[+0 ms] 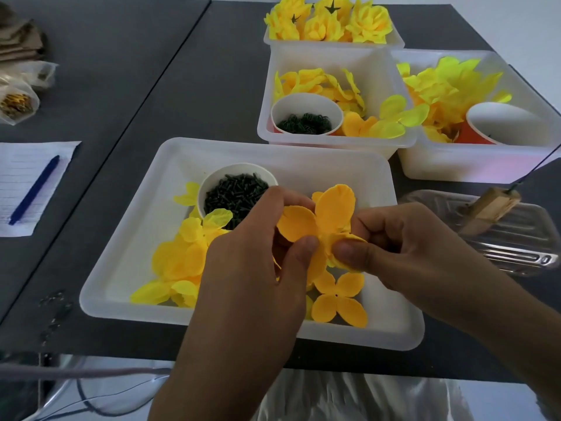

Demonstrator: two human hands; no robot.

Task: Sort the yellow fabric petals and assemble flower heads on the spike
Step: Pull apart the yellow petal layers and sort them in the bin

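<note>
Bare tabletop (158,86) lies open left of the bins. Right side obstructed: wooden block (488,209) with tilted spike (537,168) beside the near tray (127,259). Paper and pen (35,189) occupy far left.

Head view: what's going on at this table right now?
A person's left hand and right hand together pinch an orange-yellow petal piece above the near white tray, which holds loose petals and a cup of dark green parts. The spike on its wooden block stands bare to the right.
</note>
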